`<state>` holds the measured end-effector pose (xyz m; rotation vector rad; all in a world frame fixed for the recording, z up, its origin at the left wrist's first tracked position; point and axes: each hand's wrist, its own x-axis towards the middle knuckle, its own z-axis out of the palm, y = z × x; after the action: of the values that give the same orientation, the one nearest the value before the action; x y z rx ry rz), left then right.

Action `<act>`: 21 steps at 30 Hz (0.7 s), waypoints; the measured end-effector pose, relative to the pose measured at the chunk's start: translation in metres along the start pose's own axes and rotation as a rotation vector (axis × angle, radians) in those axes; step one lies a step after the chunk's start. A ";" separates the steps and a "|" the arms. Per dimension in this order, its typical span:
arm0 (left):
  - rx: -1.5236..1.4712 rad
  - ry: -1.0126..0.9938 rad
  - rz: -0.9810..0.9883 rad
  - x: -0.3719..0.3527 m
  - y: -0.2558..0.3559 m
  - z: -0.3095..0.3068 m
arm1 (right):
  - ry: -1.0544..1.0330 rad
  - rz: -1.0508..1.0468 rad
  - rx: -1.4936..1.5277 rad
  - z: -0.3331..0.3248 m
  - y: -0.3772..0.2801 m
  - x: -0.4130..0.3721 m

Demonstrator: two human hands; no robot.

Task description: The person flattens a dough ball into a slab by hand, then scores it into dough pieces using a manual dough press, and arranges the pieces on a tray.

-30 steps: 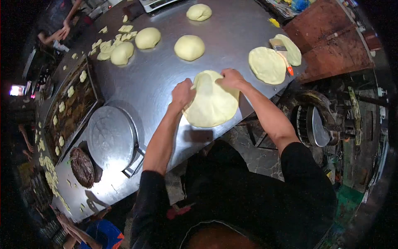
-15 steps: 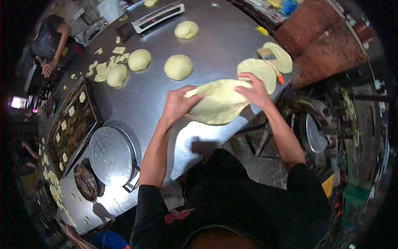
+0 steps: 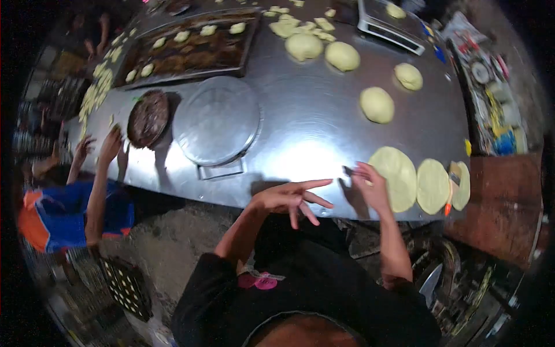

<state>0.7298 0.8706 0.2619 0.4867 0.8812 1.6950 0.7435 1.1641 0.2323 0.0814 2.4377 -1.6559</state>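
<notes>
My left hand [image 3: 292,199] hangs over the table's front edge with its fingers spread and nothing in it. Over the metal table, my right hand [image 3: 370,178] has its fingers bent together around a small dark object [image 3: 348,171], too small to make out. Just right of that hand lies a large flat dough sheet [image 3: 394,178]. Beside it are a second flat sheet [image 3: 432,186] and a third [image 3: 461,186], with an orange-tipped brush [image 3: 451,194] between them. Farther back rest several round dough balls, one of them [image 3: 377,104] nearest the sheets.
A round metal lid [image 3: 217,120] lies left of centre, beside a dark bowl [image 3: 148,118]. Behind them is a large tray [image 3: 188,49] with dough pieces. Another person's hands [image 3: 110,141] are at the left edge. A scale [image 3: 390,26] stands at the back.
The dough sheet that both my hands held now lies flat on the table at the right. Both hands have let go of it, and the view has turned toward the left side.
</notes>
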 end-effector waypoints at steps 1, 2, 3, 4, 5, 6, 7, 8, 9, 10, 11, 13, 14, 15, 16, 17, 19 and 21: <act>-0.057 0.068 0.127 -0.032 -0.009 -0.003 | -0.082 -0.065 0.049 0.045 -0.013 0.018; -0.060 0.094 0.144 -0.066 -0.020 -0.003 | -0.124 -0.137 0.109 0.098 -0.026 0.031; -0.050 0.228 0.177 -0.098 -0.032 -0.004 | -0.171 -0.377 -0.116 0.139 -0.056 0.038; -0.036 0.357 0.211 -0.128 -0.043 -0.003 | -0.240 -0.707 -0.256 0.178 -0.070 0.050; -0.034 0.376 0.227 -0.157 -0.055 0.003 | -0.266 -0.898 -0.289 0.218 -0.075 0.058; -0.031 0.551 0.285 -0.182 -0.069 0.011 | -0.263 -1.030 -0.340 0.250 -0.082 0.062; -0.030 0.722 0.341 -0.205 -0.083 0.019 | -0.297 -1.030 -0.454 0.274 -0.088 0.064; -0.032 0.729 0.354 -0.224 -0.098 0.026 | -0.329 -1.027 -0.572 0.293 -0.090 0.065; -0.013 0.925 0.392 -0.243 -0.114 0.037 | -0.333 -1.000 -0.640 0.308 -0.088 0.066; 0.006 1.122 0.432 -0.258 -0.129 0.045 | -0.336 -0.977 -0.710 0.321 -0.088 0.067; 0.000 1.132 0.449 -0.270 -0.142 0.053 | -0.427 -0.948 -0.762 0.330 -0.086 0.068; 0.025 1.405 0.516 -0.287 -0.169 0.070 | -0.495 -0.867 -0.752 0.342 -0.088 0.071; 0.012 1.416 0.534 -0.292 -0.183 0.077 | -0.544 -0.769 -0.737 0.346 -0.089 0.072; 0.008 1.464 0.544 -0.294 -0.195 0.081 | -0.580 -0.764 -0.698 0.339 -0.105 0.069; 0.000 1.512 0.555 -0.294 -0.204 0.083 | -0.645 -0.719 -0.828 0.334 -0.124 0.070; -0.023 1.527 0.579 -0.291 -0.198 0.090 | -0.565 -0.769 -0.830 0.327 -0.141 0.070; -0.439 1.223 0.953 -0.285 -0.181 0.114 | -0.420 -0.863 -0.764 0.311 -0.175 0.072; -0.532 0.993 1.087 -0.287 -0.204 0.105 | -0.275 -0.932 -0.715 0.289 -0.223 0.089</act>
<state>1.0219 0.6548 0.2071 -0.4124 0.7886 3.1728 0.6594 0.8081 0.3167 -1.4368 2.8077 -0.7449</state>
